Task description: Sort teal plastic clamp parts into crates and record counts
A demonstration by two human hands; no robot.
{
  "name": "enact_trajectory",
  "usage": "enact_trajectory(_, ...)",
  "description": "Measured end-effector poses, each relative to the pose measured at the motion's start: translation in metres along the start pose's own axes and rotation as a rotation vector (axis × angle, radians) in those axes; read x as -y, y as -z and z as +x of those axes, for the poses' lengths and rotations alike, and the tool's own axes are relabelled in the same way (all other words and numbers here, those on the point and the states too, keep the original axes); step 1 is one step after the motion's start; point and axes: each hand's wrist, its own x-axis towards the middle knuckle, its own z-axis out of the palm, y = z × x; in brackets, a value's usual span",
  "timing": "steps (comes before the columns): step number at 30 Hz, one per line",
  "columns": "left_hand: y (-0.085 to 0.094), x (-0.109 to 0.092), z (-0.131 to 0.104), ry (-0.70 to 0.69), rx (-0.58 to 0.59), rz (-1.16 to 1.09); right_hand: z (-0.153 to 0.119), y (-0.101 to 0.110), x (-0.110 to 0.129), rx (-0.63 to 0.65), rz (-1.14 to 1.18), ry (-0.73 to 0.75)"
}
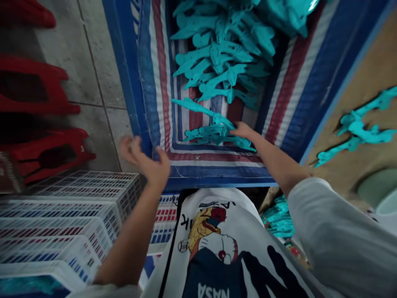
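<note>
Item: small bundle of teal plastic parts (217, 132), flat and long-tailed, lying on the striped woven liner (161, 82) at the near end of the blue crate (122, 62), just inside its near wall. One long piece sticks out of the bundle toward the crate's left side.

Right hand (243, 130): reaching down into the crate, fingers laid over the right end of the bundle and closing on it; whether the pieces are fully gathered cannot be told, since the fingers are partly hidden.

Left hand (145, 159): blurred, at the crate's near left corner, fingers spread and grasping nothing, close to the rim.

Handling note: the parts look thin and likely to snag on one another. A grip across the thick middle of the bundle, with the tails kept parallel, would probably lift them clean; the protruding piece may slip free otherwise.

Further stock: larger heap of teal parts (226, 54) at the far end of the crate; a few loose teal parts (359, 128) on the brown bench (372, 54) along its left edge.

Surroundings: white slotted baskets (68, 215) stacked at lower left; red plastic stools (37, 87) on the grey tiled floor (93, 49).
</note>
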Motion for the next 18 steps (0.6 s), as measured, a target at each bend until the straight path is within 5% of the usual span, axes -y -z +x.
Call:
enact_trajectory(2,-0.032,-0.035,-0.028,-0.016,0.248,-0.239,-0.053,-0.002,0.016,0.018,0.206,-0.003)
enact_trajectory(4,-0.070,-0.077,-0.056,0.065,0.541,-0.572,-0.103,-0.016,0.038,-0.153,0.324,-0.055)
enact_trajectory(8,-0.121,-0.140,-0.080,0.331,0.763,-0.975,-0.177,-0.048,0.079,-0.575,0.260,0.115)
enact_trajectory(11,-0.125,-0.151,-0.075,0.472,0.799,-1.117,-0.204,-0.060,0.086,-0.605,0.300,0.311)
enact_trajectory(14,-0.119,-0.142,-0.070,0.631,0.943,-1.218,-0.208,-0.062,0.077,-0.555,0.429,0.352)
enact_trajectory(18,-0.118,-0.125,-0.068,0.549,1.103,-1.277,-0.205,-0.065,0.065,-0.546,0.549,0.288)
